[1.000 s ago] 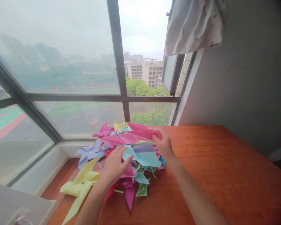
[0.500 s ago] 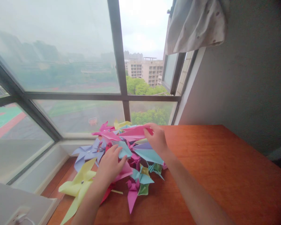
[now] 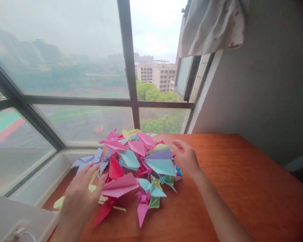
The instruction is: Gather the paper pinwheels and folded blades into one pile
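A heap of folded paper pieces lies on the wooden table. My left hand [image 3: 82, 196] is open, fingers spread, over a yellow paper pinwheel [image 3: 58, 203] that it mostly covers. Beside its fingertips is a lilac pinwheel [image 3: 94, 158]. Close to its thumb lie a pink paper plane [image 3: 122, 185] and a red folded piece [image 3: 115, 168]. My right hand [image 3: 187, 156] is at the heap's right edge, fingers loosely bent and nothing visible in them. Nearest to it are a pale green plane [image 3: 163, 148] and a lilac-and-blue plane [image 3: 160, 163]. A magenta paper crane [image 3: 142, 205] lies in front.
The wooden table [image 3: 232, 188] extends to the right of the heap. Behind it stands a framed window [image 3: 161, 105] with one pane swung outward. A light curtain [image 3: 214, 30] hangs at upper right. A power socket [image 3: 20, 232] with a cable is at lower left.
My right hand has let go of a pink paper plane, now on the heap, and moved right and slightly down. My left hand has moved left and down, from the heap's middle to over the yellow pinwheel.
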Demonstrator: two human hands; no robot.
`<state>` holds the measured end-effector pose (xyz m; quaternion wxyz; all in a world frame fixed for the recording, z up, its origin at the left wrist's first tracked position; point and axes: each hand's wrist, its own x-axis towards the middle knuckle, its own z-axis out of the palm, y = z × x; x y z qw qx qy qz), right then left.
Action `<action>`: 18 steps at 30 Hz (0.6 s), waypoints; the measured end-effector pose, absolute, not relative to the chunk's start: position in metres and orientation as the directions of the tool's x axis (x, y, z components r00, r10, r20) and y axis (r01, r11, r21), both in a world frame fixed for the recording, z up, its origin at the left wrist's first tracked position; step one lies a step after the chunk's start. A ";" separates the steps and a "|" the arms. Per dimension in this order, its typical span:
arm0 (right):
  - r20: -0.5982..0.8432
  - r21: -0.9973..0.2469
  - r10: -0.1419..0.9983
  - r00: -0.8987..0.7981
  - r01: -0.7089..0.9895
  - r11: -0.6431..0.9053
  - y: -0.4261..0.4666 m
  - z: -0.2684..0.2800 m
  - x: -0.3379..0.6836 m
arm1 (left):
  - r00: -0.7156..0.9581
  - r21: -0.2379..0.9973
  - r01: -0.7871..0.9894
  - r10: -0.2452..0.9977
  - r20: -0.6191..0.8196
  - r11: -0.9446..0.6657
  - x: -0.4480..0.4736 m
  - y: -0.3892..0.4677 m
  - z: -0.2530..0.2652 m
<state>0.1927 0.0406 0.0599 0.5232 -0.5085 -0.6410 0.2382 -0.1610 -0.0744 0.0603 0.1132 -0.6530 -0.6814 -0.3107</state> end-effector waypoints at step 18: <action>0.156 -0.949 0.919 0.363 0.314 0.037 -0.050 -0.050 0.288 | -0.493 0.784 0.579 0.862 0.118 0.224 -0.244 -0.077 0.021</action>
